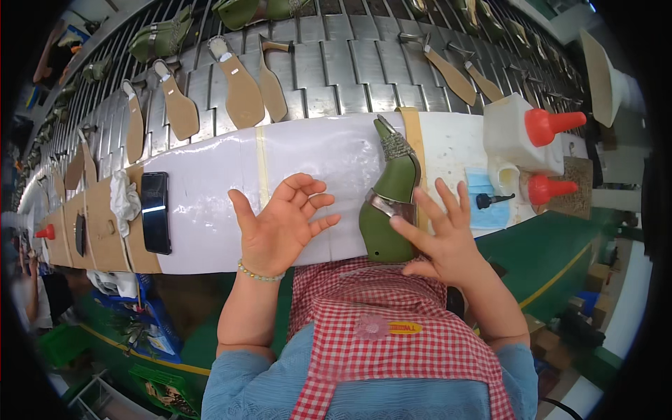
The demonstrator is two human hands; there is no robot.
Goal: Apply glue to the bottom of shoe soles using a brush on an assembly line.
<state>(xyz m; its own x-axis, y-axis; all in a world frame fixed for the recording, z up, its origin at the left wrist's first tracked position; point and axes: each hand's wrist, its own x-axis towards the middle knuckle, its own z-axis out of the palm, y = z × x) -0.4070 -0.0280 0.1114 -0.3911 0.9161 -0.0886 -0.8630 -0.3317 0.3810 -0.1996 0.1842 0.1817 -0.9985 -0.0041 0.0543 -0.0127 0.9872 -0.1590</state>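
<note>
A green shoe last (397, 180) lies on the white-covered bench top (315, 150), its toe pointing away from me. It carries a braided strap near the toe and a shiny metallic strap across its middle. My right hand (448, 238) is beside the last, fingers spread, with fingertips over its right side and the metallic strap. I cannot tell whether they touch it. My left hand (280, 224), with a beaded bracelet at the wrist, is raised over the bench to the left of the last. Its palm is turned up, fingers loosely apart, and nothing is in it.
A slatted metal conveyor (343, 70) runs behind the bench, carrying tan soles (241, 91) with heels and more green lasts (161, 38). To the right stand a white bottle (505, 133) with a red nozzle and a blue mask (483, 189). A black phone (156, 213) lies left.
</note>
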